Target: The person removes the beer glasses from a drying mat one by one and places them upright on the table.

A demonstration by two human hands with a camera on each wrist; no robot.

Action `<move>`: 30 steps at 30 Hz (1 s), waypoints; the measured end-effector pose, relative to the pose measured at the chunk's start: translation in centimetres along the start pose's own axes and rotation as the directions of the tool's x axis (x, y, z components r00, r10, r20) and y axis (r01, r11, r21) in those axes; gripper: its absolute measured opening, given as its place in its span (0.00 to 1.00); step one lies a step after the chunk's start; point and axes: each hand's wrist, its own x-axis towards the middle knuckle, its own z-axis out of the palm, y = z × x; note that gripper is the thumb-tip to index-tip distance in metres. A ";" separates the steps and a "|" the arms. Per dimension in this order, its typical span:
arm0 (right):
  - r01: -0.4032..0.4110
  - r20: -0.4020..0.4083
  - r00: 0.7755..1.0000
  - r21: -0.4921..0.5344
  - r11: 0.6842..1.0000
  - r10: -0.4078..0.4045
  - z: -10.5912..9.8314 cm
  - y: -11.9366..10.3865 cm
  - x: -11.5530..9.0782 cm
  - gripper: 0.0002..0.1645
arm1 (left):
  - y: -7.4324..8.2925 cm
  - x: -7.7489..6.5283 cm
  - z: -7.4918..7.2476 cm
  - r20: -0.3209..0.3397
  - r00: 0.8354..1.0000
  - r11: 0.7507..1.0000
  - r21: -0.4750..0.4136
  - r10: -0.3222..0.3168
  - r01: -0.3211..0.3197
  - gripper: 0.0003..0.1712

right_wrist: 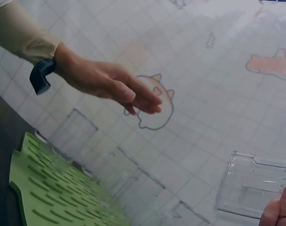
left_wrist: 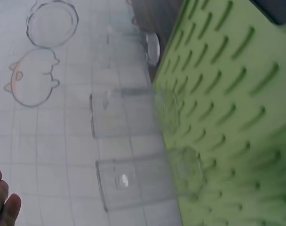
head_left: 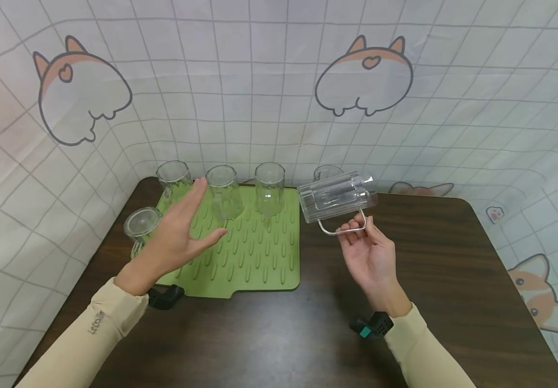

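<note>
My right hand (head_left: 368,253) grips the handle of a clear glass mug (head_left: 334,196) and holds it tipped on its side above the table, right of the green drying mat (head_left: 259,269). In the right wrist view, part of this mug (right_wrist: 242,188) shows at the lower right with fingertips on it. My left hand (head_left: 174,229) is over the mat's left part, fingers straight, thumb spread, holding nothing. Near it on the mat are several upright glass mugs, one at the back left (head_left: 172,173), one beside the fingertips (head_left: 227,196) and one further right (head_left: 269,188).
Another glass mug (head_left: 142,222) stands at the mat's left edge, partly behind the left hand. One more glass mug (head_left: 327,171) stands at the back, mostly hidden by the held mug. The dark wooden table (head_left: 434,258) meets a grid-patterned curtain (head_left: 269,81) at the back and sides.
</note>
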 end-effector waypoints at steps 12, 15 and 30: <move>0.069 0.018 0.997 -0.049 0.996 -0.068 0.0 -1.8 1.2 0.19 | -2.4 -1.2 -3.5 0.042 0.999 0.954 0.298 -0.032 0.017 0.63; 0.086 0.017 0.996 -0.049 0.995 -0.085 0.0 -2.2 1.4 0.19 | -2.8 -1.5 -4.4 0.132 0.981 0.933 0.350 -0.143 0.089 0.65; 0.205 0.042 0.979 -0.161 0.965 -0.201 0.3 -4.7 2.4 0.16 | -5.1 -4.3 -6.9 0.224 0.926 0.887 0.421 -0.304 0.190 0.69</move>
